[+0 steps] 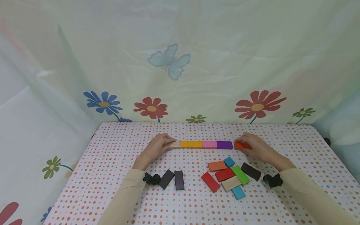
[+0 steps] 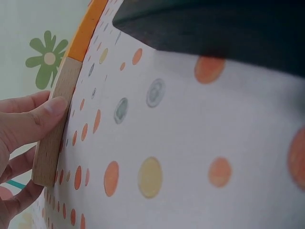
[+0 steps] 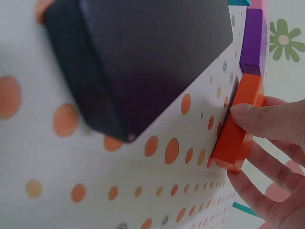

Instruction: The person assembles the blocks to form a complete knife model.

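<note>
A row of wooden blocks runs across the table in the head view: natural wood (image 1: 177,144), yellow-orange (image 1: 191,144), pink (image 1: 209,144) and purple (image 1: 224,145). At the row's left end my left hand (image 1: 157,146) holds the natural wood block, thumb on its near face and fingers behind. That block touches the yellow-orange one in the left wrist view. My right hand (image 1: 256,147) pinches an orange-red block (image 3: 238,123) at the row's right end. Its end lies very close to the purple block (image 3: 253,43); in the head view a slim gap shows between them.
Nearer me lies a loose cluster with an orange block (image 1: 217,166), red blocks (image 1: 210,182), a green block (image 1: 240,175), a wood block (image 1: 231,183) and blue blocks (image 1: 238,192). Dark blocks (image 1: 179,180) lie left and right of it. Black wrist cameras (image 1: 152,179) hang under both wrists.
</note>
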`<state>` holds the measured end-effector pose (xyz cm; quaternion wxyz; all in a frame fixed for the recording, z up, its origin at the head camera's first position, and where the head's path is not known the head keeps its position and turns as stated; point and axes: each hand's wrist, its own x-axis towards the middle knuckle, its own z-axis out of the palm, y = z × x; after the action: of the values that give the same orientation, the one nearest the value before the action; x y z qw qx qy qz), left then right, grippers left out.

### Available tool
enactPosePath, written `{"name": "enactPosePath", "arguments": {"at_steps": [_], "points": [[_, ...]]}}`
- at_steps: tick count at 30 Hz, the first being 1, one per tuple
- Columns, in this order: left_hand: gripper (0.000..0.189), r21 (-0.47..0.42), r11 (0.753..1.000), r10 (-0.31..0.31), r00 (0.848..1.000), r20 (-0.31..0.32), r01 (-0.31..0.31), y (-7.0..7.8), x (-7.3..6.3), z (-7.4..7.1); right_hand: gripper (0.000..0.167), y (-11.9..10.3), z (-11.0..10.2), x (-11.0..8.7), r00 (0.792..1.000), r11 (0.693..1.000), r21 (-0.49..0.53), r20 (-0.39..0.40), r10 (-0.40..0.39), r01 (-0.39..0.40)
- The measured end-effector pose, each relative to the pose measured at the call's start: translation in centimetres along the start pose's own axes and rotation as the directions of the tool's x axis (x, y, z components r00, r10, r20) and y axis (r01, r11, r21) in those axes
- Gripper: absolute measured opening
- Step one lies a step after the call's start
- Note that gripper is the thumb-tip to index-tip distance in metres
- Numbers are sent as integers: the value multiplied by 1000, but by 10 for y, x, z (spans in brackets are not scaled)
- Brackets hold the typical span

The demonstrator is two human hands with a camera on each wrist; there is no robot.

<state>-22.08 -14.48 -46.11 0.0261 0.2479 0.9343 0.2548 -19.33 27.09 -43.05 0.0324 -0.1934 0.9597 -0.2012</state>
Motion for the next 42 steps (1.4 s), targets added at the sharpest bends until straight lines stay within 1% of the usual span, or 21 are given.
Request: {"name": "enactPosePath", "arguments": {"at_steps": [5,14,20,27,31,36,38,42], "points": [[39,0,1000,4,1000,3,-4,-1,0,1,38,-2,0,6,1000,1000,-25,29,1,0],[39,3,1000,-1,1000,5,1,0,0,0,36,-9,1,10,1000,999,-29,11,-21,22],[39,-4,1000,2,1000,-2,-2,0,-1,0,37,-11,3,13,1000,999,-44,15,-11,12],[38,-2,1000,5,1000,-4,-5,0,-1,0,36,-9,2,12,1000,999,-44,22,-20,21],[37,-3,1000,19,1000,-14,-19,1,-1,-2,36,-10,1,12,1000,999,-46,29,-13,15],[37,-8,1000,13,1000,-11,-13,2,-3,-2,37,-10,1,11,999,999,-35,38,-5,6],[37,-5,1000,8,1000,-9,-8,2,-3,-2,40,-11,-1,9,1000,1000,-26,26,-3,3],[37,-2,1000,9,1000,-13,-9,2,-3,-2,48,-19,-11,-2,999,1000,17,-45,5,-4]]}}
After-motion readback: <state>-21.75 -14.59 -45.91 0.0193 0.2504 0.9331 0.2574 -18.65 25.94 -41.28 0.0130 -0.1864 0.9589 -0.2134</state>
